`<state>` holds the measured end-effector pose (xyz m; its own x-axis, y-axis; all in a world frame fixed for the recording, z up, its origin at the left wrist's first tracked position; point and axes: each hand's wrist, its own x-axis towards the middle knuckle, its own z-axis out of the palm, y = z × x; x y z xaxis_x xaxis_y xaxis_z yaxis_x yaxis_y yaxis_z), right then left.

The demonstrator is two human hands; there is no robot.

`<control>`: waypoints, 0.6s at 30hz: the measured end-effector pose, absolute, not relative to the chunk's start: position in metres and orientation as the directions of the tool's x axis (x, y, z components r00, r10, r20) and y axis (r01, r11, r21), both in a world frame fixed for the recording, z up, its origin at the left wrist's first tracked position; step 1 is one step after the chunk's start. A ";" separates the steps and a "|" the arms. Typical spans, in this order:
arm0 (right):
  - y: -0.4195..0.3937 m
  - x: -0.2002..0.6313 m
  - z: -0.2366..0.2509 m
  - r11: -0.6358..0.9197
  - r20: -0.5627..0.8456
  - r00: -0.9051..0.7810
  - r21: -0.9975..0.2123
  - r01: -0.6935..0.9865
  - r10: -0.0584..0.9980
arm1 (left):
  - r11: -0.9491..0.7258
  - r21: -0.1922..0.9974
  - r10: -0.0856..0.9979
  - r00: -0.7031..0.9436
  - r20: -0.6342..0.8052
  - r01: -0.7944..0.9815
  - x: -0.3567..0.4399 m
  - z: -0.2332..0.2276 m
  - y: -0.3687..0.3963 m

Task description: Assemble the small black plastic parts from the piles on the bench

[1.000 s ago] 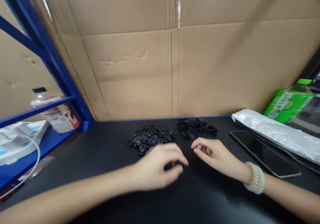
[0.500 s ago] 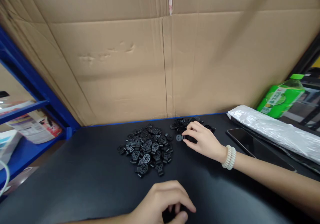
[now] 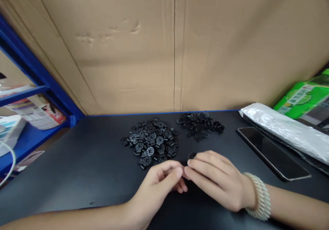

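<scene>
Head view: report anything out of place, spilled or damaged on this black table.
Nothing stands out. Two loose piles of black parts and lie heaped but contained. The phone lies flat. The left hand and right hand meet over a small black part.

Black table (image 3: pixel 77 168) bearing two part piles (image 3: pixel 151 145), phone (image 3: pixel 272 153)

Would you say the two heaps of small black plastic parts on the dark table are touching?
Apart: the head view shows bare tabletop between the left heap and right heap.
</scene>
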<state>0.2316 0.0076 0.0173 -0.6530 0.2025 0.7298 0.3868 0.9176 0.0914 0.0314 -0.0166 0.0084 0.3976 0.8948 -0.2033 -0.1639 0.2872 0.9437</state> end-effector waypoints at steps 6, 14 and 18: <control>0.008 0.228 0.017 0.948 0.717 -0.697 0.204 0.245 0.025 | 0.377 0.903 0.857 0.448 -0.255 -0.206 0.033 0.013 -0.016; 0.004 0.224 0.014 0.978 0.693 -0.720 0.175 0.110 -0.043 | 0.277 0.949 0.902 0.382 -0.202 -0.153 0.032 0.010 -0.019; -0.002 0.223 0.010 0.960 0.767 -0.581 -0.180 0.216 0.274 | 0.115 0.989 0.934 0.349 -0.076 -0.092 0.027 0.012 -0.020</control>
<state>0.2229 -0.0016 0.0102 -0.5807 0.2741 0.7666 0.2155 0.9598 -0.1799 0.0275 -0.0200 0.0125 0.3486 0.9342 -0.0758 -0.0920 0.1146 0.9891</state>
